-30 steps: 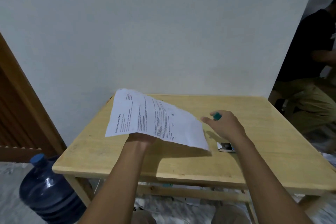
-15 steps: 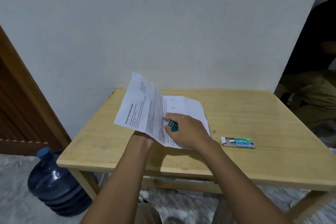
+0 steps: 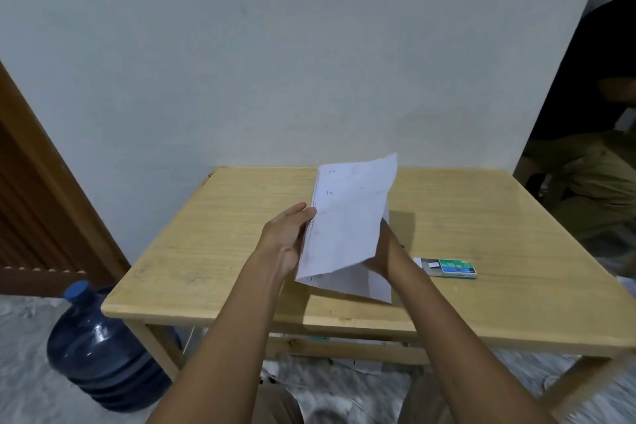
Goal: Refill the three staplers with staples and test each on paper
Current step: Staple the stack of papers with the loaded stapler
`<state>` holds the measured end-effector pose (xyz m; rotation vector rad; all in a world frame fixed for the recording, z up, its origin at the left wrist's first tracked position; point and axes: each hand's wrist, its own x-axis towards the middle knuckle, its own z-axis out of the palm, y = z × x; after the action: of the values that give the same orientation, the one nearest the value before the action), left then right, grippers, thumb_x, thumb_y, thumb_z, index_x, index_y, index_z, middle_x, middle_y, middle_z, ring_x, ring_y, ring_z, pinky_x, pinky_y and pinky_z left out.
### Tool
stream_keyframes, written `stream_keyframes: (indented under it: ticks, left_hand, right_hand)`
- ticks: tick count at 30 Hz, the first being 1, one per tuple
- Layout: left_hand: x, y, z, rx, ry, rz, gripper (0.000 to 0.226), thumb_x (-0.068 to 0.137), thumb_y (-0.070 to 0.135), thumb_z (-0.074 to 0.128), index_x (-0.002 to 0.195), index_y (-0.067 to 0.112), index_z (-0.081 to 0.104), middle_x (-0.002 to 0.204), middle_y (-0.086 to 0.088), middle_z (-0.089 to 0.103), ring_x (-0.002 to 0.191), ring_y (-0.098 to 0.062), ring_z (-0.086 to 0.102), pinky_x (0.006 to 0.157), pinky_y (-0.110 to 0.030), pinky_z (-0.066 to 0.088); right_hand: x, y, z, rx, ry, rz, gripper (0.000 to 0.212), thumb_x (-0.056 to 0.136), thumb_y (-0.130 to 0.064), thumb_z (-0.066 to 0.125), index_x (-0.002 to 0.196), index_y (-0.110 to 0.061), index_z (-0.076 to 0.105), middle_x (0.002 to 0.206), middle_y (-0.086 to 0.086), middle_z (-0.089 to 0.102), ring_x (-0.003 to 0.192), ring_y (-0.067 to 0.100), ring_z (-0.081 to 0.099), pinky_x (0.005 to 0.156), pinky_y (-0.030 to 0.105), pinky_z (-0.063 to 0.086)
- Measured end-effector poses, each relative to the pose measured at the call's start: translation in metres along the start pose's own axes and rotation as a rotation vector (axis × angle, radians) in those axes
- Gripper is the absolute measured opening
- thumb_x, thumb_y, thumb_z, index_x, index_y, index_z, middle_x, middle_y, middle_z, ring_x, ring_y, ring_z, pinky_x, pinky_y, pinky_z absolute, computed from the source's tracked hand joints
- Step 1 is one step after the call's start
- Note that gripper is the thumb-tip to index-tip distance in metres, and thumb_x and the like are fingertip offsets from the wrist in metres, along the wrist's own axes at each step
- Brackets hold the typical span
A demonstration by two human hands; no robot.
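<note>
Centre frame, left hand [image 3: 287,241] fingers pressed along the paper [image 3: 347,224]; right hand [image 3: 385,251] fingers hidden behind it. Loosely held, the sheet could slip.

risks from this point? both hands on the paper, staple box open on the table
1. The paper is held folded in the air by the left hand and right hand; a loose pinch could let the layers slide out of line before stapling.
2. The staple box lies open near the right forearm; a sweep could knock it and spill staples.
3. No stapler shows in view, so the test may stall.
</note>
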<state>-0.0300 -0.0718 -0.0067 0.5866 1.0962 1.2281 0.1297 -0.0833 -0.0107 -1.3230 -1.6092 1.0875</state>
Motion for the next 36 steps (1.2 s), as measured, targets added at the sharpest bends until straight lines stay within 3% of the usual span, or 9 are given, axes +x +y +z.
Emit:
stream_keyframes:
  ticks: [5,8,11,17,21,26,28,31,36]
  left_hand:
    - [-0.001,0.011,-0.002,-0.084,0.087,0.07,0.029,0.082,0.0,0.074,0.107,0.011,0.062,0.099,-0.013,0.073,0.074,-0.022,0.07,0.062,-0.034,0.059]
    - [-0.002,0.016,-0.003,-0.123,0.107,0.1,0.026,0.082,0.0,0.073,0.102,0.012,0.061,0.101,-0.015,0.073,0.073,-0.023,0.069,0.065,-0.035,0.06]
    - [-0.003,0.02,-0.004,-0.157,0.108,0.118,0.025,0.082,-0.001,0.073,0.1,0.012,0.061,0.095,-0.012,0.073,0.066,-0.02,0.069,0.059,-0.032,0.06]
    - [-0.002,0.018,-0.003,-0.155,0.167,0.173,0.023,0.081,-0.001,0.074,0.097,0.011,0.062,0.088,-0.012,0.072,0.065,-0.021,0.068,0.055,-0.029,0.059]
    - [0.004,0.015,-0.005,-0.102,0.263,0.254,0.019,0.079,0.003,0.076,0.09,0.014,0.064,0.09,-0.01,0.071,0.073,-0.023,0.067,0.074,-0.039,0.061]
    - [0.002,0.015,-0.006,-0.043,0.296,0.305,0.023,0.079,0.009,0.076,0.098,0.016,0.065,0.087,-0.007,0.07,0.073,-0.022,0.065,0.067,-0.034,0.057]
    - [0.0,0.016,-0.009,-0.034,0.201,0.228,0.032,0.081,0.012,0.077,0.109,0.013,0.063,0.094,-0.009,0.073,0.077,-0.024,0.069,0.065,-0.032,0.056]
    - [-0.004,0.013,-0.013,0.107,0.016,0.081,0.035,0.085,0.015,0.075,0.115,0.003,0.066,0.102,-0.011,0.076,0.091,-0.028,0.074,0.074,-0.036,0.061]
    - [-0.005,0.012,-0.012,0.117,0.034,0.158,0.025,0.087,0.011,0.072,0.11,0.004,0.067,0.098,-0.011,0.076,0.08,-0.023,0.072,0.065,-0.031,0.058]
  right_hand:
    - [-0.009,0.001,-0.021,0.333,0.309,0.107,0.032,0.096,-0.03,0.056,0.068,-0.015,0.053,0.054,-0.007,0.054,0.053,0.014,0.041,0.045,0.02,0.032]
    - [-0.009,0.008,-0.035,0.395,0.309,0.296,0.061,0.075,-0.079,0.056,0.09,-0.022,0.07,0.071,-0.01,0.063,0.048,0.012,0.034,0.047,0.026,0.027]
    - [-0.006,0.008,-0.041,0.414,0.242,0.345,0.084,0.059,-0.09,0.057,0.109,-0.024,0.07,0.084,-0.009,0.066,0.045,0.009,0.035,0.046,0.025,0.03]
    - [-0.009,0.01,-0.041,0.496,0.105,0.269,0.062,0.069,-0.077,0.066,0.101,-0.024,0.073,0.067,-0.005,0.057,0.044,0.008,0.032,0.043,0.022,0.029]
    - [-0.012,0.009,-0.041,0.484,0.037,0.223,0.068,0.068,-0.083,0.06,0.1,-0.025,0.071,0.055,-0.005,0.048,0.043,0.008,0.032,0.045,0.023,0.03]
    - [-0.01,0.011,-0.038,0.302,0.172,0.185,0.049,0.078,-0.048,0.077,0.107,-0.008,0.072,0.066,0.0,0.052,0.049,0.014,0.043,0.053,0.029,0.04]
    - [-0.008,0.011,-0.037,0.339,0.244,0.176,0.032,0.082,-0.033,0.076,0.104,-0.009,0.072,0.081,0.001,0.073,0.071,0.024,0.068,0.072,0.039,0.056]
    - [-0.007,0.008,-0.036,0.425,0.324,0.151,0.02,0.085,-0.025,0.074,0.101,-0.013,0.071,0.097,0.004,0.077,0.094,0.026,0.072,0.087,0.04,0.056]
    - [-0.014,0.007,-0.04,0.36,0.262,0.172,0.018,0.086,-0.029,0.073,0.1,-0.019,0.071,0.061,-0.011,0.066,0.052,0.015,0.054,0.05,0.026,0.046]
